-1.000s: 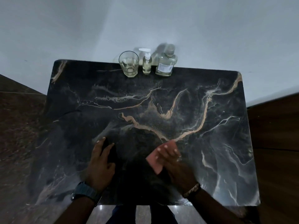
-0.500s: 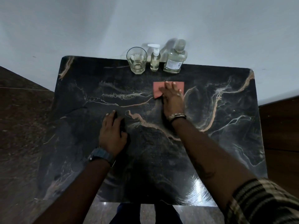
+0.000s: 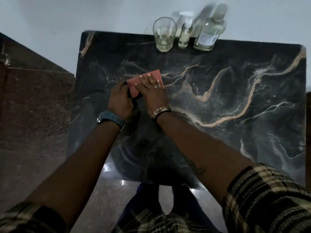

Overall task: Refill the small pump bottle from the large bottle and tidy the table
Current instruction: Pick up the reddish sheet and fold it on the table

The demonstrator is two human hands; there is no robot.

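Observation:
Three things stand in a row at the far edge of the black marble table (image 3: pixel 235 115): the small pump bottle (image 3: pixel 184 33) with a white pump, the large clear bottle (image 3: pixel 208 33) with a white label to its right, and a drinking glass (image 3: pixel 164 35) to its left. All three hold pale yellowish liquid. My right hand (image 3: pixel 152 90) lies flat with spread fingers on a pink cloth (image 3: pixel 133 84), pressing it to the table left of centre. My left hand (image 3: pixel 120 98) is curled against the cloth's left corner. Something dark shows under its fingers, unclear what.
A pale wall rises right behind the bottles. Brown speckled floor lies to the left of the table and darker floor to the right. My legs stand at the table's near edge.
My right hand has slid the pink cloth from just below the bottles leftward and nearer to me. My left hand has moved up beside it and now touches its corner.

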